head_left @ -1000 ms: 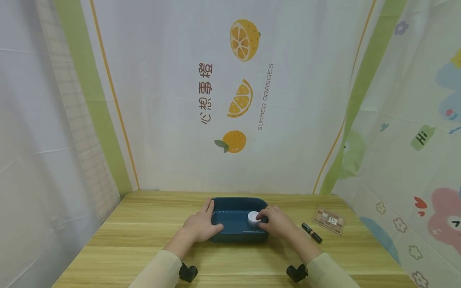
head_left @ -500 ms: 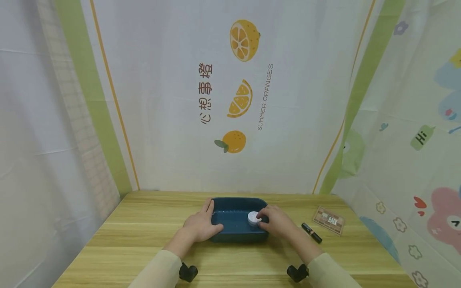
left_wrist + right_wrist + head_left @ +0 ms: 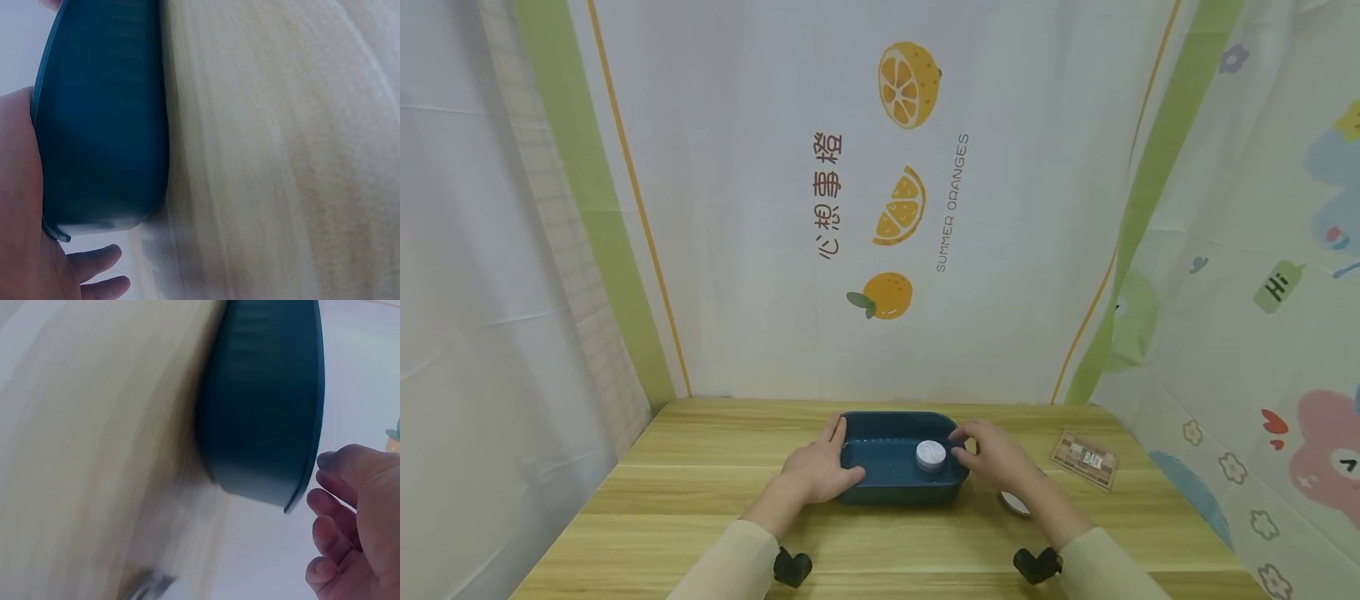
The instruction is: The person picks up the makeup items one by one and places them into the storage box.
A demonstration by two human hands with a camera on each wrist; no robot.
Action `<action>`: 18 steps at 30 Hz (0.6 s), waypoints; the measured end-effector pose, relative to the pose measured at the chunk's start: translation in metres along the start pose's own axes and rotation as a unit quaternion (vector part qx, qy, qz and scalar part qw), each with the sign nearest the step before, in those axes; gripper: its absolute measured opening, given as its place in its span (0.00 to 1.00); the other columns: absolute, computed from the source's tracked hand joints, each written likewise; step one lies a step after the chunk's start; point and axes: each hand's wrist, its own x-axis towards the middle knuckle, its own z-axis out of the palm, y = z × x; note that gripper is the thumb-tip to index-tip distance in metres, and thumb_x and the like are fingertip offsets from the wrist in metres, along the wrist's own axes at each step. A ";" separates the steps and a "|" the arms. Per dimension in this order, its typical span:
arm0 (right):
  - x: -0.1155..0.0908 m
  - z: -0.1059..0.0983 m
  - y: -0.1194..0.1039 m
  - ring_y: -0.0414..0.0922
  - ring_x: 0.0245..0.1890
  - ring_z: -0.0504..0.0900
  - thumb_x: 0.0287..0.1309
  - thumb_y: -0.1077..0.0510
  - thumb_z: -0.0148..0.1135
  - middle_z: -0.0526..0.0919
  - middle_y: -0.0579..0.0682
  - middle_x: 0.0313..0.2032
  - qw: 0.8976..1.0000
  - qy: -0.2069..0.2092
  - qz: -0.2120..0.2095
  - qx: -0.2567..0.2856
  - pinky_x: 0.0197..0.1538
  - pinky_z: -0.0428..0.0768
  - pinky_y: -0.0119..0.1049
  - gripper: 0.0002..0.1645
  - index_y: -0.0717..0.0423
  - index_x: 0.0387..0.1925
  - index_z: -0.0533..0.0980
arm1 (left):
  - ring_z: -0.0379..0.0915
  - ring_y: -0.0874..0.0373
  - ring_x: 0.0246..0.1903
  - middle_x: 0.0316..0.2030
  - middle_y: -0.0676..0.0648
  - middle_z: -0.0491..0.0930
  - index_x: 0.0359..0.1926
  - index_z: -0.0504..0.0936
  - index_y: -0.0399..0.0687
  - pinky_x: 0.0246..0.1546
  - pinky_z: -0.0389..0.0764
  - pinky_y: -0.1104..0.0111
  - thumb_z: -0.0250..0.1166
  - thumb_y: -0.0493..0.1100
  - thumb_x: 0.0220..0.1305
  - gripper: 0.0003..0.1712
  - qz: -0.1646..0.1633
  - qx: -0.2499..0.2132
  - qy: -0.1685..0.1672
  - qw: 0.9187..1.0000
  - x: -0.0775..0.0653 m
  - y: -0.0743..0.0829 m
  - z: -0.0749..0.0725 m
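A dark blue rectangular basin (image 3: 898, 494) stands on the wooden table. Inside it, near the right end, lies a small white round case (image 3: 931, 454). My left hand (image 3: 817, 471) rests against the basin's left end, thumb at the front corner and fingers straight along the side. In the left wrist view, two fingertips (image 3: 99, 259) extend past the basin's end. My right hand (image 3: 988, 454) hovers at the right end with loosely bent fingers and nothing between them. In the right wrist view, its fingertips sit close to the rim (image 3: 317, 425); contact is unclear.
A brown checked palette (image 3: 1086, 459) lies on the table to the right. A round white thing with a silvery edge (image 3: 1016, 503) shows partly beneath the right forearm. White printed curtains (image 3: 760, 333) hang behind the table and at both sides.
My right hand has let go of the white round case and drawn back to the right. The forearm now covers a black tube; the silvery-edged thing has come into sight. My left hand stays put.
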 end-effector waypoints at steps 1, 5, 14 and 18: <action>-0.001 -0.001 0.003 0.39 0.35 0.75 0.72 0.58 0.71 0.87 0.53 0.52 1.000 0.003 0.004 -0.003 0.41 0.78 0.37 0.11 0.56 0.52 0.88 | 0.70 0.51 0.18 0.90 0.46 0.44 0.90 0.49 0.45 0.21 0.59 0.62 0.64 0.64 0.71 0.58 0.000 0.000 0.000 1.000 0.000 0.000 0.000; -0.007 -0.005 0.018 0.38 0.35 0.74 0.72 0.57 0.71 0.89 0.51 0.51 1.000 0.017 0.012 -0.010 0.40 0.77 0.36 0.11 0.53 0.52 0.89 | 0.68 0.52 0.17 0.90 0.46 0.44 0.90 0.49 0.45 0.20 0.58 0.62 0.64 0.64 0.71 0.58 0.003 0.000 0.002 1.000 0.000 0.001 0.000; -0.025 -0.023 0.042 0.38 0.35 0.75 0.75 0.56 0.69 0.89 0.51 0.50 0.999 0.026 0.029 -0.021 0.38 0.77 0.36 0.11 0.54 0.53 0.88 | 0.64 0.52 0.15 0.91 0.46 0.43 0.90 0.48 0.45 0.20 0.58 0.62 0.63 0.64 0.72 0.58 0.001 -0.002 -0.001 1.000 0.001 -0.001 0.002; -0.035 -0.031 0.048 0.40 0.36 0.76 0.76 0.52 0.68 0.87 0.51 0.51 0.998 0.009 0.065 -0.022 0.37 0.76 0.37 0.13 0.54 0.54 0.87 | 0.64 0.53 0.15 0.91 0.46 0.42 0.90 0.48 0.45 0.20 0.58 0.62 0.63 0.64 0.72 0.58 -0.002 0.000 -0.003 1.000 0.001 -0.001 0.001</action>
